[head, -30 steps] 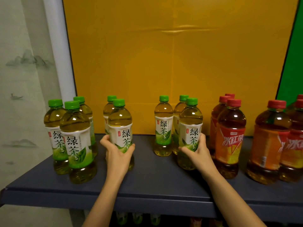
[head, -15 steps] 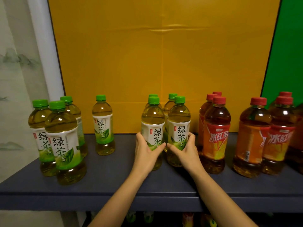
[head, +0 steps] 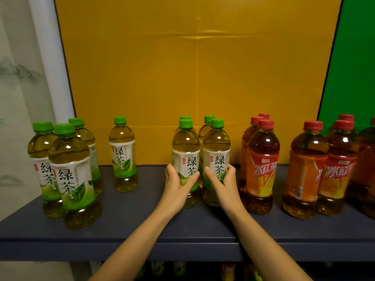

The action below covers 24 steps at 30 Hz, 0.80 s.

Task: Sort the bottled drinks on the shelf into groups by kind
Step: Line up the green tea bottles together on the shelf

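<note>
Green-capped green tea bottles and red-capped iced black tea bottles stand on a dark shelf. My left hand grips the lower half of a green tea bottle at the middle. Beside it my right hand grips another green tea bottle. The two held bottles stand upright, nearly touching, with two more green tea bottles right behind them. A single green tea bottle stands alone to the left. Three green tea bottles cluster at the far left. Iced black tea bottles fill the right side.
A yellow panel backs the shelf, with a green panel at the right and a white post at the left. A gap of bare shelf lies between the lone bottle and the held ones. Bottle tops show on a lower shelf.
My left hand slid its green tea bottle rightward until it stands next to the bottle in my right hand. The lone bottle stayed behind on the left. The view shifted right.
</note>
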Each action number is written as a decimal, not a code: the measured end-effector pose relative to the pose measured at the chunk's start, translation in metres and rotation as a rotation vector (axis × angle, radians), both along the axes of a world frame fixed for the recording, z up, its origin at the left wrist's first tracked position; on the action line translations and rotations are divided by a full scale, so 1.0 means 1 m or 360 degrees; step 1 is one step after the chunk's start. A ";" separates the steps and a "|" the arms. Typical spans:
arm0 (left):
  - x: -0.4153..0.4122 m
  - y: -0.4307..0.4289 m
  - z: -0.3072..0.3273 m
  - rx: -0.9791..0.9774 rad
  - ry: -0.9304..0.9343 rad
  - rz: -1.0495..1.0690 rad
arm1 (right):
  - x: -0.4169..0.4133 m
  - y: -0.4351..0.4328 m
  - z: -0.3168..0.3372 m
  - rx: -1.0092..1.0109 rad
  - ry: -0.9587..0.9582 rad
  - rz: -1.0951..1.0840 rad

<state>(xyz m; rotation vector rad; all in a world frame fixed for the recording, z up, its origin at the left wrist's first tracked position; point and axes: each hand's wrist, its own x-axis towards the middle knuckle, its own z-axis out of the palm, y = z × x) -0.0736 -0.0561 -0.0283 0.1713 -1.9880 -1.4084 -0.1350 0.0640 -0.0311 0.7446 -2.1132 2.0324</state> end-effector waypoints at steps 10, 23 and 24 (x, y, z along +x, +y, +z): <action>-0.005 0.000 0.000 -0.0119 -0.0013 0.0018 | 0.001 -0.003 0.000 -0.0026 0.0035 0.0083; 0.080 -0.033 0.007 -0.0462 0.0608 0.0624 | 0.038 0.000 0.014 -0.0012 0.1017 -0.0514; 0.092 -0.042 0.009 -0.0520 0.0662 0.0719 | 0.047 -0.006 0.017 -0.0060 0.1059 -0.0432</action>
